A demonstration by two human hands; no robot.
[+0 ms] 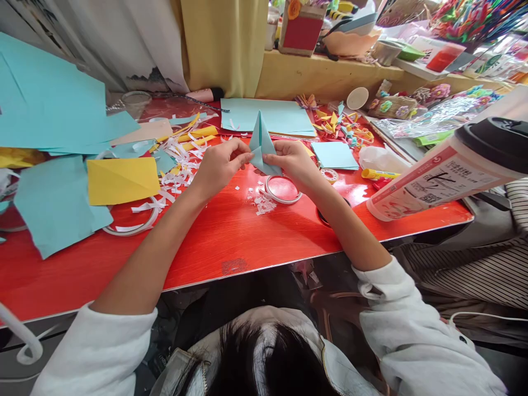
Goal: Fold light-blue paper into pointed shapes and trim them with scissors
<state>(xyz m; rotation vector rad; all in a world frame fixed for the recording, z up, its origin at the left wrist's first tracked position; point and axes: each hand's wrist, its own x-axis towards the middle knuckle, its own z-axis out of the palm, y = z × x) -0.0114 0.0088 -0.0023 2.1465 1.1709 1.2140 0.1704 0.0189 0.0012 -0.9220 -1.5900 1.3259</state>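
Observation:
A light blue folded paper (260, 137) with a tall pointed tip stands up between my hands, above the red table. My left hand (223, 165) pinches its lower left flap between thumb and fingers. On the other side my right hand (293, 161) grips the lower right edge, thumb in front and fingers behind. Just below the paper lies a white tape ring (284, 199) with small white scraps (264, 204) beside it.
Blue sheets (61, 104), a yellow sheet (122, 181) and white shreds lie left on the red table (247, 242). Blue squares (335, 155) and blue sheets (268, 117) lie behind my hands. A large cup (437, 173) with a black lid leans at the right.

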